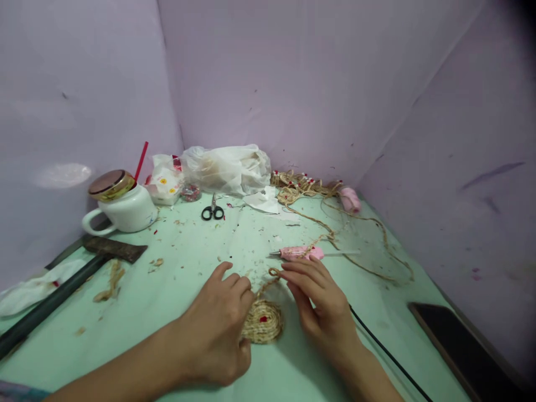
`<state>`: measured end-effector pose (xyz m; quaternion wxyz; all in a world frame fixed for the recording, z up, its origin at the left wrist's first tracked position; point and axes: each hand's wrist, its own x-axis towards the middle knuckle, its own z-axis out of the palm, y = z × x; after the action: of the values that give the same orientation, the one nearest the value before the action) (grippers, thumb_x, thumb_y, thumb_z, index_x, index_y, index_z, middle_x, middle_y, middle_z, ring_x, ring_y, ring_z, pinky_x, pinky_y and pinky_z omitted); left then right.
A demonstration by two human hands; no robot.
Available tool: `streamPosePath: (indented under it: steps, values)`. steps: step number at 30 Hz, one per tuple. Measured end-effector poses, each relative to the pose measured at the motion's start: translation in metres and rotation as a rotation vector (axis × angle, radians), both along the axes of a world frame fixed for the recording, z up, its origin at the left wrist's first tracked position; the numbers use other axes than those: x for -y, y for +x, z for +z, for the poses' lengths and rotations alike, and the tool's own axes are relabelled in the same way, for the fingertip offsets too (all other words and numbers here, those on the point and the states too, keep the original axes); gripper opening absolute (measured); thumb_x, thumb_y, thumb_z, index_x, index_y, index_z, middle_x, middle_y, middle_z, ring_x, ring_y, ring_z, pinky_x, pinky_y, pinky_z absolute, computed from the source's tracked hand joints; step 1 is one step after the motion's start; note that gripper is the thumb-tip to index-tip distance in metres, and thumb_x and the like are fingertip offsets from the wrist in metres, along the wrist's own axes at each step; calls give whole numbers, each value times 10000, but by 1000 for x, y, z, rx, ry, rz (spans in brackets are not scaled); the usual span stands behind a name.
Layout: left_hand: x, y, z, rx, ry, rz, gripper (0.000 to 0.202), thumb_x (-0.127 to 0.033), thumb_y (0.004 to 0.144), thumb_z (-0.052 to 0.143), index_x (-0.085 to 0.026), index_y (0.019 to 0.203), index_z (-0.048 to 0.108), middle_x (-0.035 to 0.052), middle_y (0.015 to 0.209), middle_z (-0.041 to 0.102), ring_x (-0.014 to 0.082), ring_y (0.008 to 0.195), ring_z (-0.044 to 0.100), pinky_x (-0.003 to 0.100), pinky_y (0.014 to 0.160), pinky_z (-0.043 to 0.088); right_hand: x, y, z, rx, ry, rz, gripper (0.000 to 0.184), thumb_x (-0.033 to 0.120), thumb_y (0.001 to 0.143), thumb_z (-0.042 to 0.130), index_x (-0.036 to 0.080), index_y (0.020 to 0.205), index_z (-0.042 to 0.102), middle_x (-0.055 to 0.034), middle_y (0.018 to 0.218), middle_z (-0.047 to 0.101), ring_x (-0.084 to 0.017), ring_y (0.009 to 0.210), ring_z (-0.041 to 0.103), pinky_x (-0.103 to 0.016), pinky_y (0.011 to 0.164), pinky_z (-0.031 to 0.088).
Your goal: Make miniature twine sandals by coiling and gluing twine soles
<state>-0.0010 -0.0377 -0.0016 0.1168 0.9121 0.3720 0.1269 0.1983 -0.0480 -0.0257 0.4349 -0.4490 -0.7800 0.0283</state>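
Observation:
A round coiled mat of braided straw-coloured cord [268, 321] with a red spot at its centre lies on the table before me. A loose braided tail [264, 287] runs up from the coil and ends in a small loop [274, 272]. My left hand [221, 318] covers the coil's left edge, index finger bent forward and the other fingers curled in; what is under them is partly hidden. At the loop, the fingertips of my right hand [318, 301] pinch the braid. Just beyond the right fingers lies a pink glue gun [299, 253] with a metal tip and a clear glue stick.
Left: a hammer [115, 249] and a lidded white mug [129, 209]. Behind: small scissors [213, 211], a plastic bag [230, 167], tangled cord [293, 192] and a pink roll [350, 199]. Right: a dark phone [460, 346] and a black cable [385, 349]. Fibre scraps litter the table.

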Motion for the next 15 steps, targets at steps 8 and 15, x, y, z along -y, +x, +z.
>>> streamPosePath:
  steps: [8,15]
  values:
    - [-2,-36,34,156,89,-181,439,-164,560,548,-171,998,524,58,988,570,232,969,513,473,1079,152,-17,26,0,176,-56,-104,400,68,826,410,188,1195,508,-114,1190,576,-243,1141,470,-497,968,348]
    - [-10,-66,39,407,45,-239,343,-473,749,417,-207,937,523,77,850,610,235,843,576,451,883,448,-42,29,27,482,-107,-88,296,72,789,476,240,932,674,-26,892,722,-260,1020,531,-489,925,323]
